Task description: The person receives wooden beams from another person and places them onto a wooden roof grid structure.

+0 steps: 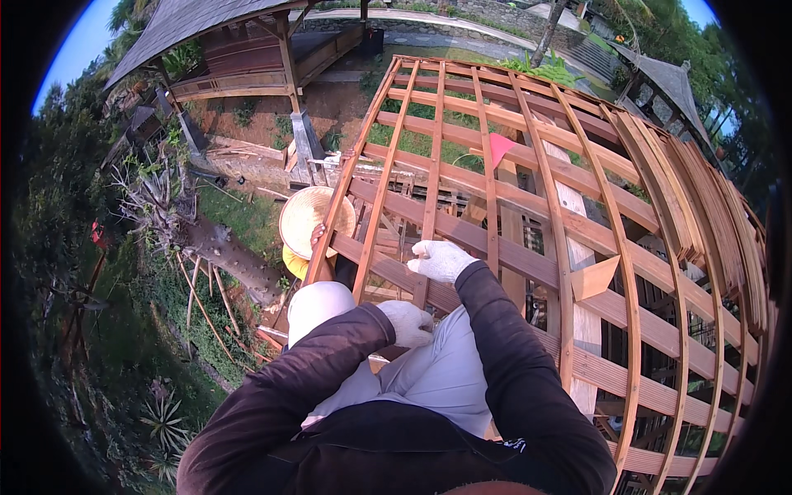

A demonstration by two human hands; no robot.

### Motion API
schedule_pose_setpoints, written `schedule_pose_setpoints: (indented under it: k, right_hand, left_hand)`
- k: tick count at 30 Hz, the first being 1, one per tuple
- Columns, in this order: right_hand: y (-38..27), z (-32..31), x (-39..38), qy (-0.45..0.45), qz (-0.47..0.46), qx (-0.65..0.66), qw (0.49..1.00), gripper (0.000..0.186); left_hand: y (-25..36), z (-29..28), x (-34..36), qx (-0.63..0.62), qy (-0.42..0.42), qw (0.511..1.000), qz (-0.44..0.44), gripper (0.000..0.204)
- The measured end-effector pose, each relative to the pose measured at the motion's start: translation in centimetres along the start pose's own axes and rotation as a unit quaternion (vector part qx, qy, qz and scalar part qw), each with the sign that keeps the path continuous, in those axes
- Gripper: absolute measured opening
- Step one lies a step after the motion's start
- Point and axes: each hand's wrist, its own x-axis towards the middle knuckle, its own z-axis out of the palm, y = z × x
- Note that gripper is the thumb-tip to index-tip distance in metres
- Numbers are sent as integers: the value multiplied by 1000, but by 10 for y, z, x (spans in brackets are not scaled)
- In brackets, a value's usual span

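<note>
I sit on a roof frame of wooden rafters and narrow battens, and both my hands wear white gloves. My right hand [443, 261] is held above a batten [435, 165] in front of my knees, its fingers curled toward the left. Whether something small is between those fingers cannot be made out. Close to my lap, my left hand [406, 323] is curled beside my thigh, and whatever it may hold is hidden. Under both hands runs a wide reddish-brown rafter [462, 233].
Below the left edge stands a person in a woven straw hat [318, 221], one hand [318, 234] on the edge batten. A stack of long boards [701, 198] lies at the right. A wood offcut [595, 279] and pink cloth [500, 149] are on the frame. Gaps open to the ground.
</note>
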Motion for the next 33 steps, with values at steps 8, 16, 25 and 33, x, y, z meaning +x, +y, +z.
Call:
schedule_pose_setpoints:
  k: [8,16,25,33]
  right_hand:
    - [-12,-9,-10,-15,-7,35,999,59]
    - [20,3,1,122,-43,60,990,52]
    - [28,15,20,208,-49,132,968,51]
    - [30,6,17,194,-93,132,968,42]
  left_hand:
    - [1,-3,-4,-11,1,1000,12,43]
    - [8,-5,0,30,-58,998,26,33]
    - [2,-1,-1,32,-141,989,28,26]
    - [7,-1,8,37,-59,997,29,31]
